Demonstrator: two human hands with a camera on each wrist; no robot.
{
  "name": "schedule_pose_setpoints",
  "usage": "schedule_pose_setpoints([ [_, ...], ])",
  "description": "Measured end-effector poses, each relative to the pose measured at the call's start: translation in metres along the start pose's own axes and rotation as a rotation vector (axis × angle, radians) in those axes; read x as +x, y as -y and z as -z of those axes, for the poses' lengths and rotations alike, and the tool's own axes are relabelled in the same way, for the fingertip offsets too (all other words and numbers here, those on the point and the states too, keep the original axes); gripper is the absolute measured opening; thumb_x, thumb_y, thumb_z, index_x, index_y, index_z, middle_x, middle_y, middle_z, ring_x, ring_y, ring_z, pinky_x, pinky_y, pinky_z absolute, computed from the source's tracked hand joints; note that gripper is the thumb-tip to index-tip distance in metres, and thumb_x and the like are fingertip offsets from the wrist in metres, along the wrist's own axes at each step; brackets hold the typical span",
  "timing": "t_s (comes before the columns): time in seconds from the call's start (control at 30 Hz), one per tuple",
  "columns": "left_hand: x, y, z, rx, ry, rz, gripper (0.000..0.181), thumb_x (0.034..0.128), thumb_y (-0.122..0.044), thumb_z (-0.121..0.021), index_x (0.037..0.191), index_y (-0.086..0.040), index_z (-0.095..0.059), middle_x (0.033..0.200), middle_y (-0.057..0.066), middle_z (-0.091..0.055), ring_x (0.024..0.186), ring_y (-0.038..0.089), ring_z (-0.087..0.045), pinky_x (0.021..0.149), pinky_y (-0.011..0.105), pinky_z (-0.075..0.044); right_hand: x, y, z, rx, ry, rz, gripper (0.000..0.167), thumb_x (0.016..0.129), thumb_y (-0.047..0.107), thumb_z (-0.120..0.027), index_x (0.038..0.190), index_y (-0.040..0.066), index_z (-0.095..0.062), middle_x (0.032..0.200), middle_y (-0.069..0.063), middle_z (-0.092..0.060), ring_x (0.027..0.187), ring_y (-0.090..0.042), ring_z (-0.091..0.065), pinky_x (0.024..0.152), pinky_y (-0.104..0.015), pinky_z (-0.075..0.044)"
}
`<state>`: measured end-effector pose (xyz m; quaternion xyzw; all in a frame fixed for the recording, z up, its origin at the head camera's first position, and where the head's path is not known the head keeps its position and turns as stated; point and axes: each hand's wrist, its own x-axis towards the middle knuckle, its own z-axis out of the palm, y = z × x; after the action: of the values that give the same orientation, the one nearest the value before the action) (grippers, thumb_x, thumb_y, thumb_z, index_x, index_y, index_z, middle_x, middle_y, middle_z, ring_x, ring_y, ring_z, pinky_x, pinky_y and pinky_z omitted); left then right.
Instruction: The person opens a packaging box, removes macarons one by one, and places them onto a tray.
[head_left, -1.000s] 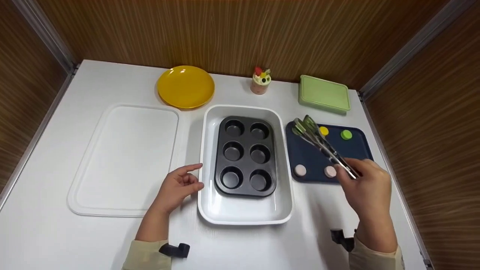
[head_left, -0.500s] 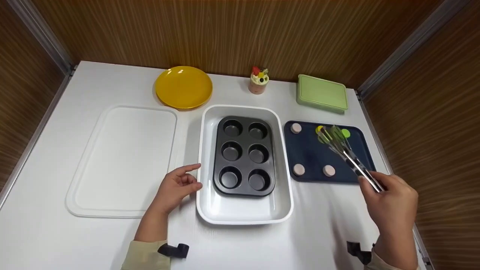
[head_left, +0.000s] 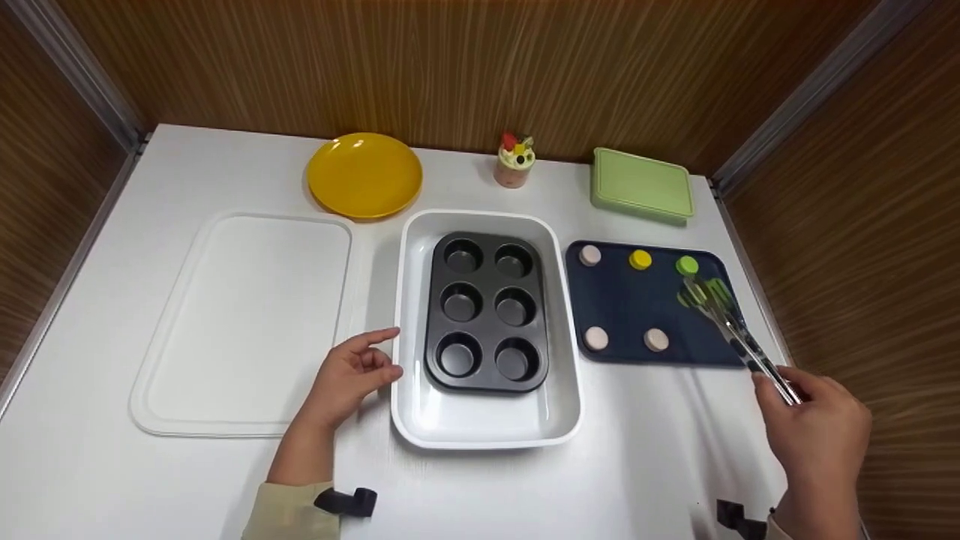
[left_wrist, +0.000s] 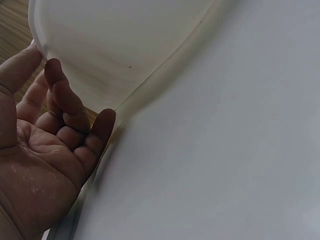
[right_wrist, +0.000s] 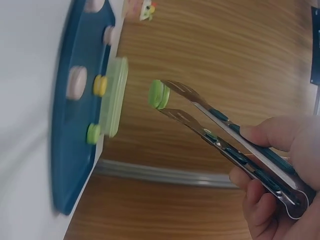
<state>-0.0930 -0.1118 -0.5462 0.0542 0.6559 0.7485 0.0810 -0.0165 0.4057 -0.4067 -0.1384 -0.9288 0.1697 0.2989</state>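
My right hand (head_left: 817, 424) grips metal tongs (head_left: 742, 341) over the right part of a dark blue tray (head_left: 622, 300). In the right wrist view, a green macaron (right_wrist: 158, 94) sits between the tong tips, above the tray. On the tray are several macarons: pale pink ones (head_left: 656, 340), a yellow one (head_left: 640, 259) and another green one (head_left: 687, 265). My left hand (head_left: 352, 379) is at the left side of a white basin (head_left: 487, 431), thumb and forefinger extended to its wall, other fingers bent. A black muffin pan (head_left: 486, 311) with several cups lies in the basin.
A white lid-like board (head_left: 247, 322) lies left of the basin. Behind stand a yellow plate (head_left: 365, 176), a small dessert cup (head_left: 514, 169) and a light green box (head_left: 643, 184). Wooden panels (head_left: 450, 67) enclose the table at the back and sides.
My right hand has moved the tongs rightward and toward me, from the tray's back left to its right part, uncovering the back-left pink macaron. My left hand has stayed at the basin.
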Motion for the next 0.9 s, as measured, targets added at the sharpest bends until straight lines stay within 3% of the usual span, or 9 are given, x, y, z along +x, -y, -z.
schedule_pose_setpoints([
  [0.1,0.000,0.000,0.000,-0.002,0.002,-0.002,0.056,0.0842,0.014,-0.078,0.137,0.013,-0.061,0.079,0.002,-0.065,0.071,0.009,-0.058,0.066,0.021,-0.049,-0.002,-0.010,0.003,-0.041,0.035,-0.030,0.026,0.083,0.013,-0.081,0.102,-0.006,-0.080,0.084,-0.028,-0.070,0.073,-0.026,-0.065,0.075,-0.050,-0.042],
  [0.17,0.000,-0.001,0.000,-0.008,0.003,-0.005,0.056,0.0843,0.015,-0.077,0.137,0.014,-0.060,0.079,0.002,-0.065,0.071,0.009,-0.058,0.066,0.021,-0.049,-0.004,-0.016,0.004,-0.057,0.062,-0.041,0.028,0.085,0.014,-0.079,0.103,-0.007,-0.079,0.086,-0.030,-0.070,0.081,-0.051,-0.063,0.078,-0.057,-0.042],
  [0.5,0.000,0.000,-0.001,0.000,-0.007,0.004,0.055,0.0842,0.014,-0.078,0.137,0.013,-0.061,0.079,0.002,-0.065,0.070,0.010,-0.057,0.065,0.021,-0.048,-0.006,-0.037,0.007,-0.108,0.164,-0.160,0.031,0.090,0.019,-0.076,0.108,-0.006,-0.078,0.091,-0.030,-0.073,0.091,-0.054,-0.065,0.082,-0.061,-0.043],
  [0.9,0.000,0.001,0.000,0.008,-0.011,0.009,0.056,0.0846,0.014,-0.078,0.138,0.012,-0.061,0.079,0.003,-0.065,0.070,0.010,-0.057,0.066,0.022,-0.048,-0.007,-0.059,-0.001,-0.130,0.234,-0.223,0.030,0.090,0.021,-0.077,0.107,-0.005,-0.079,0.080,-0.021,-0.074,0.085,-0.049,-0.067,0.069,-0.049,-0.045],
])
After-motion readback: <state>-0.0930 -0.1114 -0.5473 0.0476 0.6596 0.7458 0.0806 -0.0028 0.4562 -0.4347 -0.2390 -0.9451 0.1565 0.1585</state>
